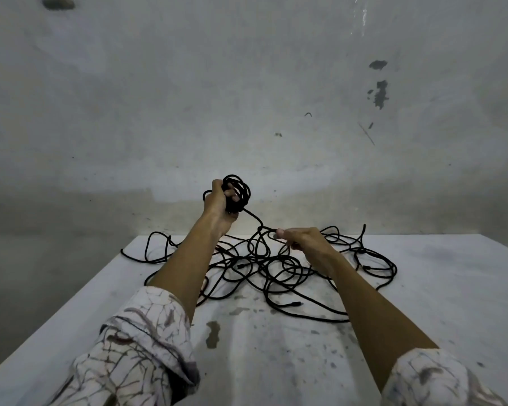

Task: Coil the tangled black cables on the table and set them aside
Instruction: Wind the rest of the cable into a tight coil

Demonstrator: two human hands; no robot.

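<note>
Gathering into a small coil [237, 192] at about 11 o'clock above the heap, raised off the table, with several black loops bunched together. Gripping that coil with the left hand [219, 206], fingers curled round the loops and thumb lying along the near side. Trailing from the coil's lower edge, a single strand [254, 218] running down toward 4 o'clock into the right hand [301, 243]. Pinching that strand between thumb and fingertips [279, 232], the remaining fingers curling underneath; how firmly, impossible to tell. Sprawling beneath both hands, the tangled black cables [276, 268] lying across the far middle of the white, paint-flecked table [437, 303], loops crossing one another, one loop hanging past the far edge near 10 o'clock, a plug end [295, 303] lying toward 6 o'clock.

Risking, most likely, a tightening knot: pulling the strand while crossed loops are still riding over it, probably cinching them or dragging the whole heap along. Risking also a plug snagging inside a loop. Risking a loosening coil, the loops possibly springing open if the left grip slackens. Risking the overhanging loop sliding off the far edge.
</note>
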